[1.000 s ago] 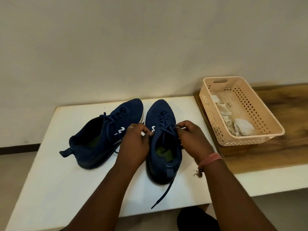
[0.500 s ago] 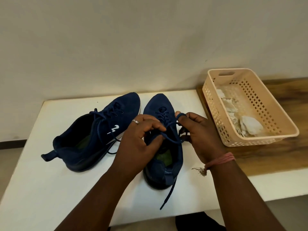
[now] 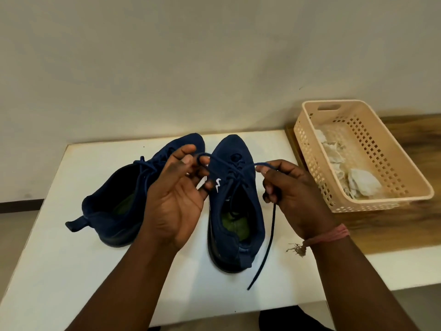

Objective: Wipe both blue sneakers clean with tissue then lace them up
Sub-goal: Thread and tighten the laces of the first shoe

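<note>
Head view: both hands [image 3: 177, 201] [image 3: 290, 189] pinch, seemingly, lace [image 3: 235, 167] loops.

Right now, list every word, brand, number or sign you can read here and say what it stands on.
No readable words or numbers anywhere.
White zigzag mark, no letters, on the side of the right sneaker; the left hand partly covers it.
Left sneaker: its mark is hidden.
Basket, tissue, table: no print seen.

Left sneaker [image 3: 114, 204] lacing partly hidden behind the left hand [image 3: 176, 194]; both elbows off-frame.
</note>
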